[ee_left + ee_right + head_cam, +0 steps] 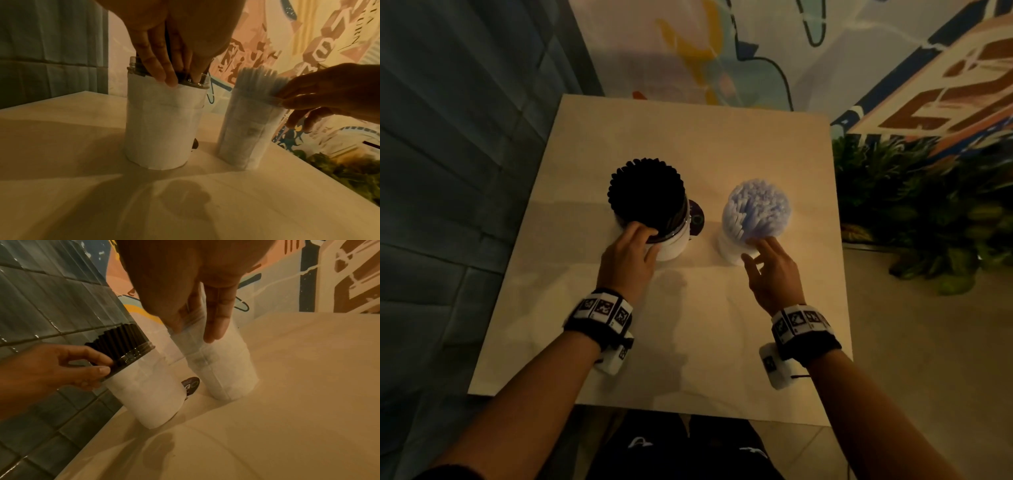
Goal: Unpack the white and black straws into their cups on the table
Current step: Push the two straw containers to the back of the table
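Two white paper-wrapped cups stand side by side on the pale table (688,137). The left cup (162,126) is packed with black straws (647,192); the right cup (246,138) holds white straws (758,205). My left hand (645,243) pinches the near rim of the black-straw cup, thumb on the outside and fingers curled over the straw ends (121,337). My right hand (753,251) reaches to the top of the white-straw cup (224,374). Its fingers (218,324) are straight and touch the straws at the rim, with the thumb lower beside the cup.
A small dark round disc (697,221) lies on the table between the cups. A grey tiled wall (465,171) runs along the table's left side, a painted mural wall stands behind, and leafy plants (914,205) sit low at the right.
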`<action>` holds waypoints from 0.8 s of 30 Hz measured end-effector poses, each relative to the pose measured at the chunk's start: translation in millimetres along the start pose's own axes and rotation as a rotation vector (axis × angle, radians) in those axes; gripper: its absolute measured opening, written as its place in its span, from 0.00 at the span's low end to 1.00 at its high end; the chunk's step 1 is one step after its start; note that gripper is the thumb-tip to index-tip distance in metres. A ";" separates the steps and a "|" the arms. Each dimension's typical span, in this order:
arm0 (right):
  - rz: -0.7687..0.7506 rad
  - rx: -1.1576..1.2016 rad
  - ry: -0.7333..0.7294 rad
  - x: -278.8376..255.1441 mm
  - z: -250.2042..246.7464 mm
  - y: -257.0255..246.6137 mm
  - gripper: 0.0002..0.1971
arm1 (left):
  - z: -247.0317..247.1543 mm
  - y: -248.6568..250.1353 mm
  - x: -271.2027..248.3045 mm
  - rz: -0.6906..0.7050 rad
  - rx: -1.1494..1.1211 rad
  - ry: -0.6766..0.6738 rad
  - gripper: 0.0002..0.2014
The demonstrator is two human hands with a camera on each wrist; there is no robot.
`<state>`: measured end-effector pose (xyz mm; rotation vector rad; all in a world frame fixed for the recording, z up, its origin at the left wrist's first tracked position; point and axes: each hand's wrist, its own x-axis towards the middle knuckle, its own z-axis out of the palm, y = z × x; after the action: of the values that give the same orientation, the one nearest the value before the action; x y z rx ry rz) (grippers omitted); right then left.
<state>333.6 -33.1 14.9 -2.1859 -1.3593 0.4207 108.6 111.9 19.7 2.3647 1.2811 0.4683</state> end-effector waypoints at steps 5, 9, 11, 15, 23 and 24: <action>-0.054 0.065 0.072 30.2 8.8 5.6 0.05 | -2.9 -23.8 19.4 -0.060 -0.034 0.054 0.06; -0.105 0.081 0.079 66.1 14.5 -0.7 0.04 | -15.3 -48.6 37.4 -0.067 -0.027 0.142 0.06; -0.125 0.091 0.072 89.3 20.2 -6.5 0.04 | -21.6 -65.5 51.8 -0.077 -0.032 0.169 0.06; -0.148 0.105 0.056 138.7 34.8 -26.5 0.03 | -31.7 -104.7 89.9 -0.070 -0.048 0.204 0.06; -0.215 0.137 0.043 239.5 89.4 -86.8 0.03 | -51.3 -175.3 188.9 -0.047 -0.101 0.232 0.04; -0.223 0.144 0.046 252.3 97.3 -96.3 0.03 | -54.4 -181.9 202.2 -0.044 -0.113 0.230 0.04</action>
<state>325.5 253.2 -4.6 -1.8930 -1.4799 0.3692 59.1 383.7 -5.0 2.2348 1.3632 0.7958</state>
